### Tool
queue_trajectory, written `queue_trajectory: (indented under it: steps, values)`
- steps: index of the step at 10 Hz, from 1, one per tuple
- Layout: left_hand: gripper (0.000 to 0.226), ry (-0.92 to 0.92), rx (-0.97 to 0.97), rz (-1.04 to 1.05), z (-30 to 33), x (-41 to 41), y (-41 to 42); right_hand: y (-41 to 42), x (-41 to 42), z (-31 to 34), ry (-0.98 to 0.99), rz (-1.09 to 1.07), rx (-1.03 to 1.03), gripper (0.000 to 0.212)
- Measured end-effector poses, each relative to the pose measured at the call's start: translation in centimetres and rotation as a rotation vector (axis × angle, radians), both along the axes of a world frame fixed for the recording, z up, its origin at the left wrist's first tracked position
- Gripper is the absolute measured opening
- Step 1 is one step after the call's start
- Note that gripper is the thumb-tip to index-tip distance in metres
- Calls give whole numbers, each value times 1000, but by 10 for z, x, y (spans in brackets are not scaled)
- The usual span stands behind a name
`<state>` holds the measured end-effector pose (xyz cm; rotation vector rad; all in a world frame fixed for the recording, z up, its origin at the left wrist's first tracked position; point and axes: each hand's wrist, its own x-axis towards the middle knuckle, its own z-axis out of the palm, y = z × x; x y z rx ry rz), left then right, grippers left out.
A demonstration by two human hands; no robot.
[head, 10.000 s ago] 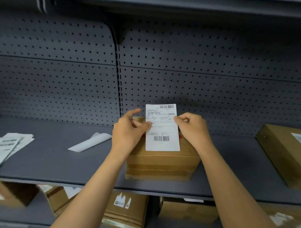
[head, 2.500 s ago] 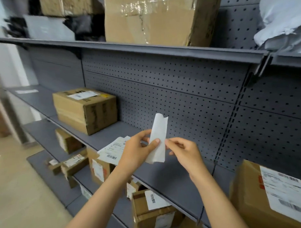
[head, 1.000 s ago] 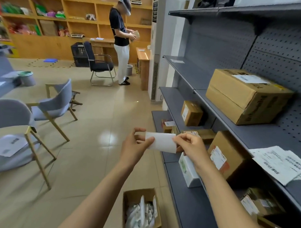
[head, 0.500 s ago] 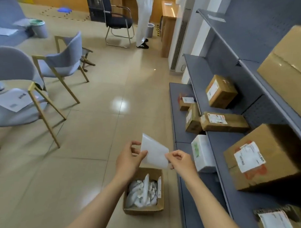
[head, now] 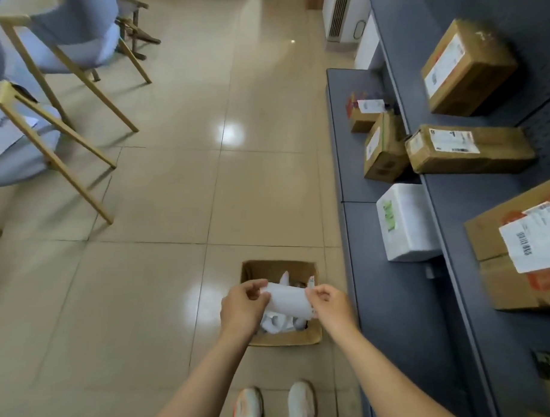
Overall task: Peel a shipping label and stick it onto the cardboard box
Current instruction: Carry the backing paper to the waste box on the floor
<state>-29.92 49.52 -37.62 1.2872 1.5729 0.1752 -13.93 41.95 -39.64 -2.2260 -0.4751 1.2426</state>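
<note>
Hands meet low in the centre of the frame: the left hand (head: 244, 304) and the right hand (head: 328, 303) each pinch one end of a blank white strip of backing paper (head: 287, 300), curled between them. Directly beneath it an open brown cardboard box (head: 306, 339) sits on the beige tiled floor (head: 174, 189), holding crumpled white paper scraps (head: 277, 322). Grey metal shelving (head: 398, 306) runs down the right side, carrying labelled brown cardboard parcels (head: 469, 149). Pale shoes (head: 301, 402) show at the bottom edge.
</note>
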Motion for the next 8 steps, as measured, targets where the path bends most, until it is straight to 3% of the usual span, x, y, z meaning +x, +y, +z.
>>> queue_trajectory:
  steps: [3,5,8]
  values:
    - [42,55,-79,-12,-49,9,2,1,6,-45,4,74,-128,23]
    - [34,22,-82,56,-51,11,9,8,18,-47,-5,145,-220,23]
    - [28,-99,30,48,0,17,28,20,26,-1,-36,122,-9,15]
